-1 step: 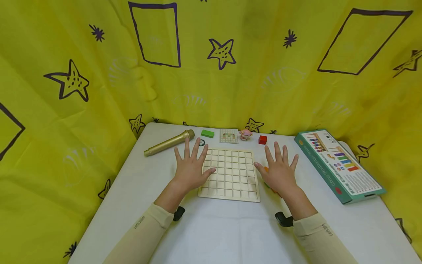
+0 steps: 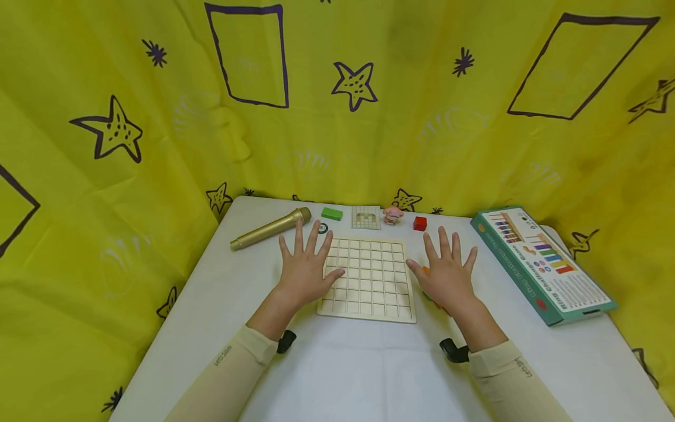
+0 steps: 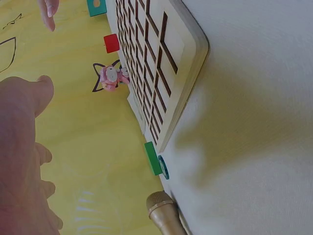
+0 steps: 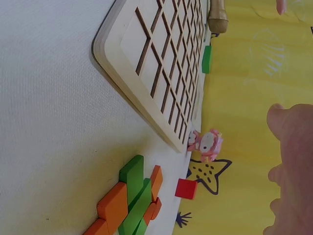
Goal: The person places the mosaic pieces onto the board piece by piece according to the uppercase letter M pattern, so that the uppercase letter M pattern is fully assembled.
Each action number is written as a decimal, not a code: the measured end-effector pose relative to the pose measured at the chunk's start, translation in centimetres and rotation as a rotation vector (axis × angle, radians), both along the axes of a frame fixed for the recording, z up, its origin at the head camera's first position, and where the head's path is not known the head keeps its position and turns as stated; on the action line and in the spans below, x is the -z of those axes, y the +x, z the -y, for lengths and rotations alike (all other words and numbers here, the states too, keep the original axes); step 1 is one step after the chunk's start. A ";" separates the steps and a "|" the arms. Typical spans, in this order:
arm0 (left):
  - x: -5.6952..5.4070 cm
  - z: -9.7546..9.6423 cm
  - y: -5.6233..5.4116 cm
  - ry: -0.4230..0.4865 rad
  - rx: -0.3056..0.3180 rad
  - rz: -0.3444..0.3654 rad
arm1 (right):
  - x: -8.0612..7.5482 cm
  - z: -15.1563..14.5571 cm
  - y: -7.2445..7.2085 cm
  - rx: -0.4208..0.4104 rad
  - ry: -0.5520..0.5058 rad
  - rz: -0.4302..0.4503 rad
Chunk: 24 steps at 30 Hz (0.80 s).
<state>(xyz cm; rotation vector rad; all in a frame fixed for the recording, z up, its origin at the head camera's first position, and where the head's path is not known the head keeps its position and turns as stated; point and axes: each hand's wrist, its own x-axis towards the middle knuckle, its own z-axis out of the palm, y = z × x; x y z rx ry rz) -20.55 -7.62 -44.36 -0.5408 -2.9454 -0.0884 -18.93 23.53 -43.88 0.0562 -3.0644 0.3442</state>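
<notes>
Compared with the earlier head frame, no shift can be made out; the left hand (image 2: 303, 272), the right hand (image 2: 448, 274) and all visible objects keep the same positions. The square, pale wooden board with a recessed grid (image 2: 373, 281) lies flat on the white surface (image 2: 358, 369); the fingers (image 2: 299, 237) of both hands are spread apart and extended; in the head view the left thumb overlaps the board's left columns, while the right thumb's tip meets its right edge (the wrist views show both hands raised above the surface). A group of flat orange and green blocks (image 4: 137, 208) lies beside the board, largely hidden by the right hand in the head view.

Along the far side are a gold microphone (image 2: 271, 229), a green rectangular block (image 2: 332, 214), a small round dark-rimmed disc (image 2: 323, 228), a grid-printed card (image 2: 366, 217), a pink figurine (image 2: 392, 215) and a red cube (image 2: 420, 224); a green-and-white "Ring Challenge Game" box (image 2: 545, 264) lies at the right; yellow fabric with dark stars (image 2: 316, 35) hangs behind.
</notes>
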 end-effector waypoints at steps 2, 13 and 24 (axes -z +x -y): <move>0.0 0.0 0.0 0.006 0.001 0.012 | 0.0 -0.1 0.0 0.002 0.001 0.002; 1.5 1.3 1.2 0.058 0.001 0.330 | 0.3 -2.0 -0.7 0.011 -0.031 -0.028; 3.1 2.1 2.8 0.043 0.032 0.444 | 2.1 -4.0 -2.0 0.068 -0.066 0.071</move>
